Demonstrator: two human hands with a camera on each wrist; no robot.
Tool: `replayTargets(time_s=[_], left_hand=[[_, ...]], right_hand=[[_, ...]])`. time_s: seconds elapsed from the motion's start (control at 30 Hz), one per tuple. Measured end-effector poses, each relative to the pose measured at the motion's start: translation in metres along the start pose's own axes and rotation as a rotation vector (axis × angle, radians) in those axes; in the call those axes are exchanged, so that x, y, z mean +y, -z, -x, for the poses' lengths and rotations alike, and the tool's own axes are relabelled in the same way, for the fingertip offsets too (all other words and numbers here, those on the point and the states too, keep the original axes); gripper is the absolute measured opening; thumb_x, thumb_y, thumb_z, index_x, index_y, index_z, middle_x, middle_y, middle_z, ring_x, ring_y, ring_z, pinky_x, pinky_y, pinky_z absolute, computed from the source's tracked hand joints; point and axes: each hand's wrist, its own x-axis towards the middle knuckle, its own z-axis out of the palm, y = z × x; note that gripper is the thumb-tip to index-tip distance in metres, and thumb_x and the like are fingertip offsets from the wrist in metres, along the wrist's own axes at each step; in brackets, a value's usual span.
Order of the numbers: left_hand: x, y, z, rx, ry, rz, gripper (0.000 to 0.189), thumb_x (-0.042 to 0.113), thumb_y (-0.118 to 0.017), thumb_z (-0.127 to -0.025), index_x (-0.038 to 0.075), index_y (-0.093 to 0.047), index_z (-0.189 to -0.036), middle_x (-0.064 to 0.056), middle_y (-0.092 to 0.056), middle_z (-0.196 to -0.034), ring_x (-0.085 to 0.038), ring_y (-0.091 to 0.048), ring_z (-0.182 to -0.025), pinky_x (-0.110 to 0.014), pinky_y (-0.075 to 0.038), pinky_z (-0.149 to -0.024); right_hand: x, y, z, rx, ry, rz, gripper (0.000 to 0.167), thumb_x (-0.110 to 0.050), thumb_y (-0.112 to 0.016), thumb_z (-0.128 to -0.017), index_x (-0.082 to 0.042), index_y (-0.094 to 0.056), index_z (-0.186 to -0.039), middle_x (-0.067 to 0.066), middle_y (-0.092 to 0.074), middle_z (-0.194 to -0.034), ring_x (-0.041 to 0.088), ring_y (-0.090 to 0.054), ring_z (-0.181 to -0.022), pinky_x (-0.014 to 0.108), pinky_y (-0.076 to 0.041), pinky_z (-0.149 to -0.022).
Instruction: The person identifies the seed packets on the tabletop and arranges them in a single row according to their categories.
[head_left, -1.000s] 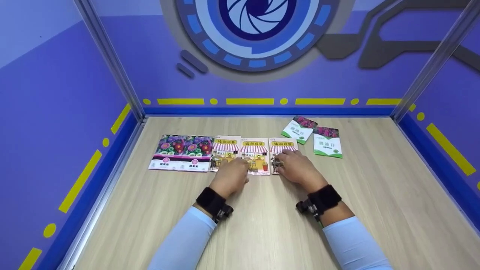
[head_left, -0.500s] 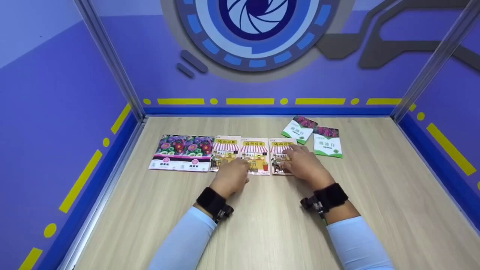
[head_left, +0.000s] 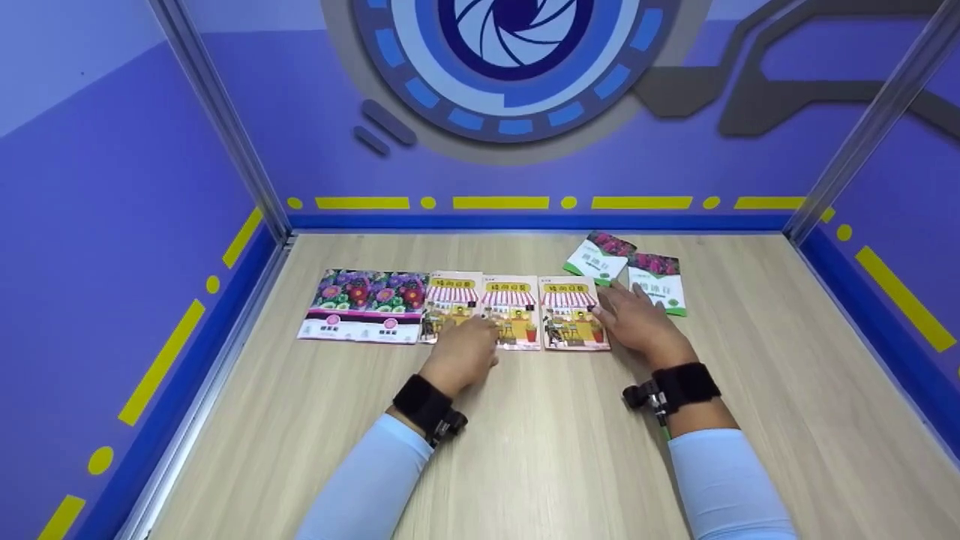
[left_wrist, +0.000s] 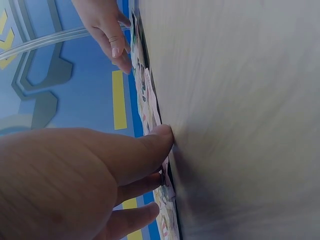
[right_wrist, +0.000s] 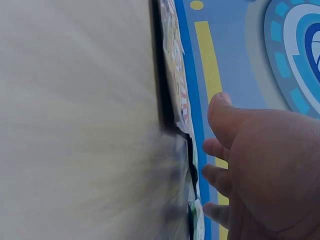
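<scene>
A row of flat seed packets lies on the table. At its left are two flower-photo packets (head_left: 365, 306); then come the left awning packet (head_left: 454, 296), the middle awning packet (head_left: 510, 300) and the right awning packet (head_left: 576, 319). My left hand (head_left: 463, 351) rests over the first two awning packets, thumb at their near edge in the left wrist view, fingers relaxed and pinching nothing. Just right of the last awning packet, my right hand (head_left: 641, 322) is raised with fingers spread and holds nothing. It partly covers the right green-white packet (head_left: 656, 281).
A second green-white packet (head_left: 596, 259) lies slanted near the back edge, beside the other one. The wooden table (head_left: 525, 450) is bounded by a purple back wall (head_left: 300, 135) and side walls. A narrow gap separates the middle and right awning packets.
My right hand has slid right and lifted off the right awning packet, uncovering its printed front, and now overlaps the green-white packet. My left hand stays where it was.
</scene>
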Motion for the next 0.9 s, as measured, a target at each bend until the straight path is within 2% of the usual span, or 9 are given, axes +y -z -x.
replayTargets(time_s=[0.2, 0.4, 0.53, 0.9], left_hand=[[0.001, 0.000, 0.001, 0.016, -0.006, -0.014, 0.031, 0.033, -0.085, -0.101, 0.015, -0.082, -0.126, -0.002, -0.078, -0.144, -0.027, -0.072, -0.134, -0.061, -0.057, -0.112], [0.004, 0.001, 0.001, 0.039, -0.028, -0.070, 0.038, 0.035, -0.086, -0.101, 0.015, -0.080, -0.133, -0.002, -0.077, -0.144, -0.026, -0.071, -0.137, -0.057, -0.058, -0.112], [0.004, 0.001, 0.001, 0.030, -0.026, -0.063, 0.041, 0.035, -0.086, -0.101, 0.016, -0.080, -0.136, -0.002, -0.076, -0.146, -0.026, -0.070, -0.137, -0.057, -0.056, -0.114], [0.000, 0.003, 0.000, 0.041, -0.029, -0.047, 0.041, 0.033, -0.088, -0.098, 0.014, -0.081, -0.134, -0.004, -0.077, -0.143, -0.027, -0.071, -0.136, -0.059, -0.055, -0.117]], right_hand=[[0.003, 0.000, -0.003, -0.013, -0.015, -0.015, 0.070, -0.051, -0.046, -0.121, -0.012, -0.036, -0.178, 0.021, -0.015, -0.190, 0.059, -0.004, -0.174, 0.090, -0.004, -0.130], [0.005, 0.002, -0.007, -0.024, -0.036, -0.019, 0.073, -0.053, -0.046, -0.120, -0.011, -0.033, -0.179, 0.019, -0.015, -0.191, 0.057, -0.002, -0.175, 0.090, -0.001, -0.130], [0.006, 0.002, -0.008, -0.050, -0.058, -0.027, 0.073, -0.056, -0.046, -0.120, -0.015, -0.033, -0.179, 0.015, -0.015, -0.192, 0.055, 0.000, -0.176, 0.092, 0.001, -0.128], [0.020, 0.009, -0.002, -0.054, -0.116, 0.000, 0.078, -0.056, -0.049, -0.118, -0.011, -0.031, -0.179, 0.020, -0.018, -0.190, 0.055, -0.004, -0.175, 0.095, -0.004, -0.125]])
